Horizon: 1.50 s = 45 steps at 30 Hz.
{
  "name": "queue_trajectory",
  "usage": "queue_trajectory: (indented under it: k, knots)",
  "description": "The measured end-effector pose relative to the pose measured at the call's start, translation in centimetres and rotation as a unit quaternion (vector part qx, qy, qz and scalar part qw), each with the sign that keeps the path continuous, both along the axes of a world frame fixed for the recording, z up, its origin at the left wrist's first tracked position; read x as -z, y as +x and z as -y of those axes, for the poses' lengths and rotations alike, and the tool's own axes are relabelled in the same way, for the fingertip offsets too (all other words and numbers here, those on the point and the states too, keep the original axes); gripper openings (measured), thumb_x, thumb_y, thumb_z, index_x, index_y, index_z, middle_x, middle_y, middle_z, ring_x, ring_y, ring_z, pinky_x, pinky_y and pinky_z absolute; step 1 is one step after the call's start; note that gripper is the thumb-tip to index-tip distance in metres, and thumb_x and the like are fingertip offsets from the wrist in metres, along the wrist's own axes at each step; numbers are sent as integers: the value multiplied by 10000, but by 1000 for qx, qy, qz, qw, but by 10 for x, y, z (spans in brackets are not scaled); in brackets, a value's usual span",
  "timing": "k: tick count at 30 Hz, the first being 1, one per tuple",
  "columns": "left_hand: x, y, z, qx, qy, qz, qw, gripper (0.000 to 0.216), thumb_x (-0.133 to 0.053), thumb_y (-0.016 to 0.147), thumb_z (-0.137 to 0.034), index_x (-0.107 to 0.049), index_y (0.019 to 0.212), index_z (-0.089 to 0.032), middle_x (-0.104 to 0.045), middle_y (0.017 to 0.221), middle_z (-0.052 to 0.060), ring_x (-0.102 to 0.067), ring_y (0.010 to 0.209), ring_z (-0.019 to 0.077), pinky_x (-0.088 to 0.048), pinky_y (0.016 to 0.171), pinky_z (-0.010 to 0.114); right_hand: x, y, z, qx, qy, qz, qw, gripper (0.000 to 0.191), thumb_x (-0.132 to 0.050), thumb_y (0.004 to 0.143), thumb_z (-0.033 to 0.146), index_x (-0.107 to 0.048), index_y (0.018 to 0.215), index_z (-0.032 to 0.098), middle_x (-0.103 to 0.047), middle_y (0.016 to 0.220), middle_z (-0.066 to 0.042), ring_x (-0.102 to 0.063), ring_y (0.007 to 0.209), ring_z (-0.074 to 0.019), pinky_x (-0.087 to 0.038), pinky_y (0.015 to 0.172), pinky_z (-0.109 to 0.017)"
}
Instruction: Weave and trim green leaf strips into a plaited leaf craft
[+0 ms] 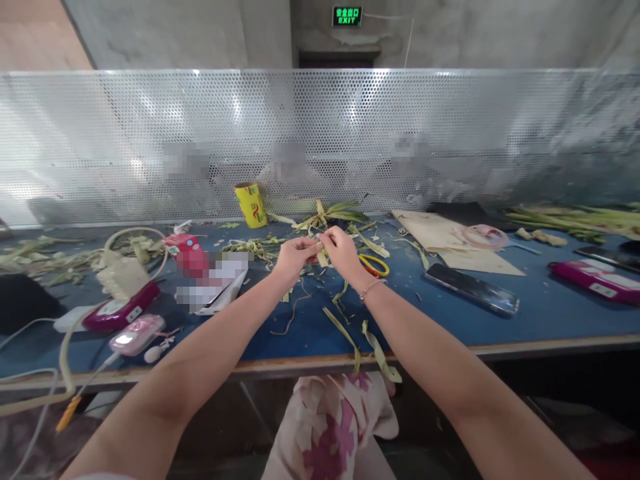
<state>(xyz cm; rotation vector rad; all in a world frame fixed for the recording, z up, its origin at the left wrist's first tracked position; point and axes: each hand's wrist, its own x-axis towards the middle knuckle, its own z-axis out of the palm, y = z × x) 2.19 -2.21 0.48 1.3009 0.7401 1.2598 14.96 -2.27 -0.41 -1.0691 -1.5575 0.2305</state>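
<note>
My left hand (296, 257) and my right hand (343, 252) meet over the middle of the blue table (305, 333), fingertips nearly touching. Both are closed in a pinch on a pale green leaf strip (323, 259), whose end shows between them; the fingers hide the rest. Just beyond lies a heap of long green leaves (345, 212). Beside my right wrist are scissors with yellow handles (386, 268), partly covered. Closer to me, a narrow leaf strip (345, 330) and a curled one (377, 350) reach the table's front edge.
A yellow can (251, 205) stands before a perforated metal screen (325, 113). Rightward lie a phone (473, 288), a cardboard sheet (425, 230) and a magenta box (597, 281). Cables, a pink device (137, 335) and a red container (187, 253) crowd the left.
</note>
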Motion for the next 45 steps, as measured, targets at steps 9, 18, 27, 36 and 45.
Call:
queue_trajectory:
  k: [9,18,27,36,45]
  knots:
    - [0,8,5,-13,-73,98,992,162,-714,648,-216,-590,662,-113,-599,608,12,-557,566,80,-463,627,229,2,-3,1,45,20,-7,999,250,-384,863,437,-423,755,215,-507,649,6,-478,610,-140,-329,601,-259]
    - [4,7,2,-145,101,-88,980,163,-522,812,-254,-498,683,-157,-497,590,-24,-464,545,89,-378,573,227,0,-8,1,38,-9,-25,999,303,-317,877,448,-386,693,218,-464,624,11,-450,615,-143,-323,624,-262]
    - [0,7,9,-227,166,-188,941,152,-493,818,-147,-454,675,-182,-459,625,-17,-418,614,116,-306,607,246,-2,-6,1,7,-19,3,1000,290,-377,843,410,-366,630,214,-423,590,23,-400,586,-131,-303,600,-254]
    - [-1,2,10,-258,161,-146,941,171,-473,842,-224,-398,690,-208,-415,593,-31,-377,568,120,-272,572,253,-2,-19,13,-33,30,3,999,254,-431,832,435,-402,702,218,-426,583,37,-387,535,-113,-304,559,-247]
    - [-5,-4,9,-262,212,-186,923,118,-523,815,-253,-432,752,-211,-440,587,-30,-391,545,119,-264,584,249,-6,-24,17,-56,-12,-112,992,272,-466,817,431,-366,676,221,-368,543,58,-367,490,-95,-313,500,-237]
